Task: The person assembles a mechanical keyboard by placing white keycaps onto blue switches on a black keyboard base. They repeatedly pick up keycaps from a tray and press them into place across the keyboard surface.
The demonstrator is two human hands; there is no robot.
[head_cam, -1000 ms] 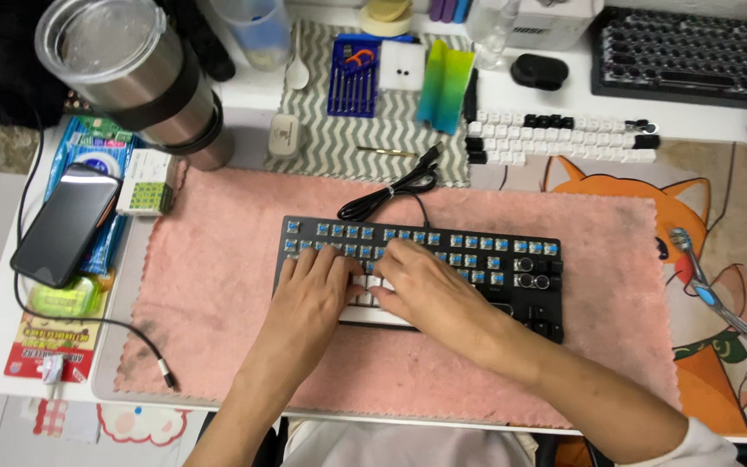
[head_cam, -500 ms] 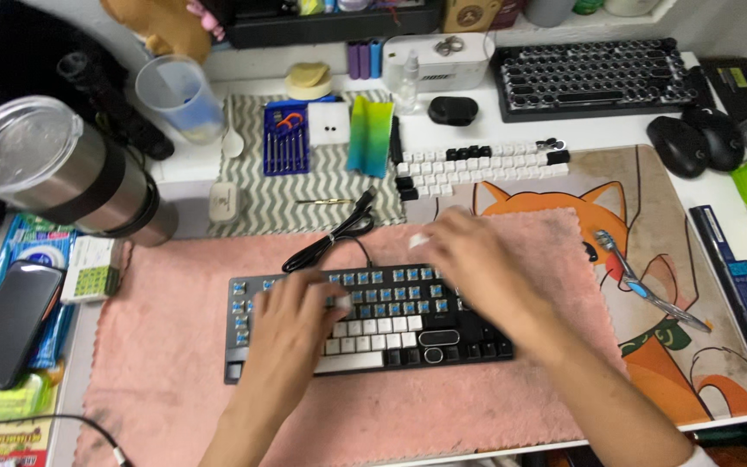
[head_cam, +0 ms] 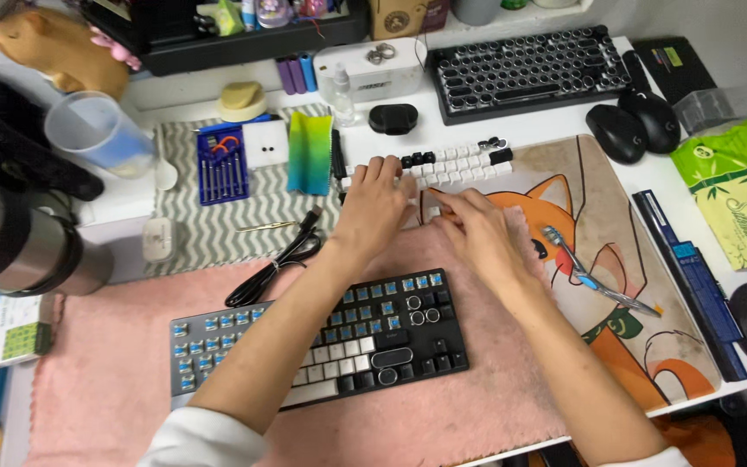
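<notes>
A black keyboard (head_cam: 408, 333) lies on a pink towel (head_cam: 114, 380). Part of it has white and black keycaps; the rest shows bare blue switches. Behind it, rows of loose white and black keycaps (head_cam: 464, 157) lie on the desk. My left hand (head_cam: 373, 203) reaches across the keyboard and rests on the left end of those rows with its fingers spread. My right hand (head_cam: 477, 229) is beside it, fingertips pointing left at the near edge of the rows, close to my left thumb. Whether they grip a keycap is hidden.
A fox-print desk mat (head_cam: 624, 285) with a toothbrush (head_cam: 585, 272) lies at right. A black cable (head_cam: 278, 259), a steel tumbler (head_cam: 19, 251), a plastic cup (head_cam: 101, 134), a blue tool set (head_cam: 222, 164), a second keyboard (head_cam: 529, 69) and two mice (head_cam: 633, 125) surround the work area.
Both hands have left the black keyboard and moved back to the rows of loose keycaps. The view has tilted up and closer.
</notes>
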